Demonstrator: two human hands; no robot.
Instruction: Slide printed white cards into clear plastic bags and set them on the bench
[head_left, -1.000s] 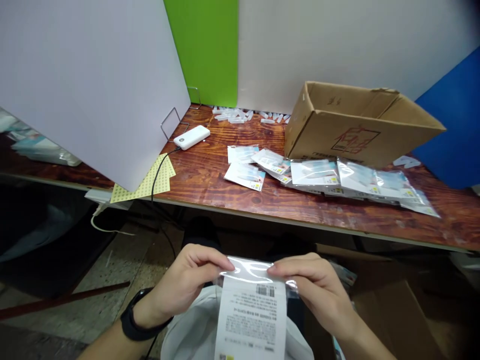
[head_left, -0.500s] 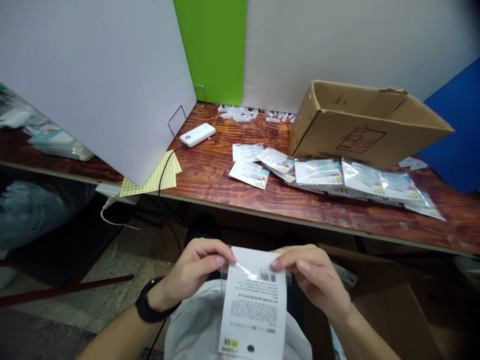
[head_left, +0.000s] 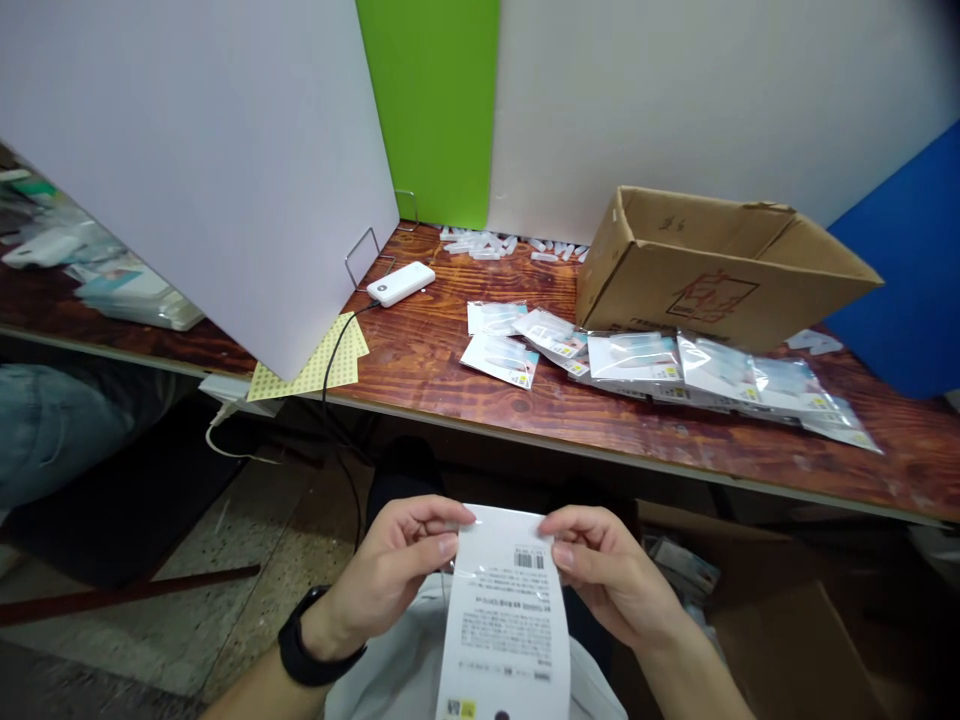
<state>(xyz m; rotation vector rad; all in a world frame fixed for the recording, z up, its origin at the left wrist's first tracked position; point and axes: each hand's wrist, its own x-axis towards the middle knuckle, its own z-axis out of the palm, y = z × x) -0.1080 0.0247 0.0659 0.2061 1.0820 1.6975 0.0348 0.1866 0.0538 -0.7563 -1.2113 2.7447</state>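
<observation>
Between my hands, above my lap, is a white printed card in a clear plastic bag. Its text and barcode side faces up, upside down to me, with a yellow mark near the bottom. My left hand, with a black band on the wrist, pinches the card's upper left edge. My right hand pinches the upper right edge between thumb and forefinger. Across the desk lies a row of similar bagged cards, overlapping each other. What the bag holds on its far side is hidden.
An open cardboard box stands behind the bagged cards. Small translucent tubes lie by the partition. A white power bank with a black cable and yellow sticker sheets lie at left. Another box sits below the desk; a person's leg shows at left.
Both hands have closed onto the card's top corners, the right fingers now gripping its edge. The bag's clear top, stretched out earlier, now lies against the card. The view has shifted slightly.
</observation>
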